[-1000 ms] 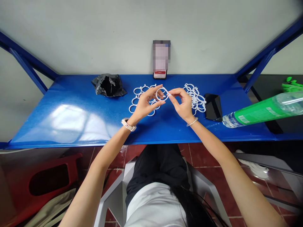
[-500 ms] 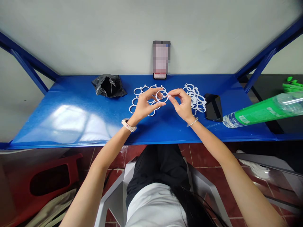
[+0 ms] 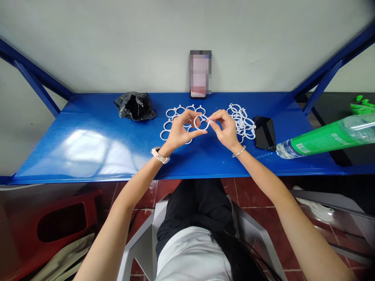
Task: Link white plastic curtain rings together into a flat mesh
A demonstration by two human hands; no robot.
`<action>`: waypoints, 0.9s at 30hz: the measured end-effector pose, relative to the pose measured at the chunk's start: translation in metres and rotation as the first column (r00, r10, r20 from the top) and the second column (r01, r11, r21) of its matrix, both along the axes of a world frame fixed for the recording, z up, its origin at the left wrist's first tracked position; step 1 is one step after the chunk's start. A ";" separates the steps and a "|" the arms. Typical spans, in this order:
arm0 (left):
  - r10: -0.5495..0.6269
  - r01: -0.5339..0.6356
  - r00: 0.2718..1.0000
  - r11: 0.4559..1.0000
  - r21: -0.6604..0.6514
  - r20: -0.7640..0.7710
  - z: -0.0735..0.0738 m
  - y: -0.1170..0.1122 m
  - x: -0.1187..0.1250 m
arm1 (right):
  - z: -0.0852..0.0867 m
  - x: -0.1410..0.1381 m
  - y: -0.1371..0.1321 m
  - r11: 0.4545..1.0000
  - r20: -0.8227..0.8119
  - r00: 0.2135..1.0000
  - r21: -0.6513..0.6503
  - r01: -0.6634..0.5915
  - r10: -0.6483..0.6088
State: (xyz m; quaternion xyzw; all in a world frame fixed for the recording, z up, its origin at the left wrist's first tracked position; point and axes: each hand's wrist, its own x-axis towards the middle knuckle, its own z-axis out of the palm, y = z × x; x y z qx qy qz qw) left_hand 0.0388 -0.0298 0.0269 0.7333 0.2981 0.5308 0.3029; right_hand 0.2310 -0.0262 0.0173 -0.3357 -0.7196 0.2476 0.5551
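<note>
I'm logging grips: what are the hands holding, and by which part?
One white ring, pinched by its rim: left hand on its left side, right hand on its right side.

A shiny blue table (image 3: pixel 205 164) is standing against a plain pale wall (image 3: pixel 117 39). Light is making a bright patch (image 3: pixel 84 146) on its left side. Below, a grey chair (image 3: pixel 140 242) and a red stool (image 3: pixel 58 218) are sitting on red floor tiles (image 3: pixel 254 195).
</note>
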 end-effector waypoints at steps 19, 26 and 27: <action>0.036 -0.038 0.998 0.999 -0.032 -0.042 0.001 0.000 -0.002 | 0.000 0.000 -0.001 1.000 0.019 1.000 0.018 0.024 -0.024; 0.013 -0.014 0.999 0.999 -0.040 -0.030 -0.004 0.004 -0.002 | -0.001 -0.001 0.000 0.998 0.017 0.998 0.014 0.067 -0.067; 0.019 -0.020 0.999 0.999 -0.032 -0.034 -0.005 0.005 -0.002 | -0.001 -0.001 0.000 0.997 0.012 0.997 0.010 0.071 -0.071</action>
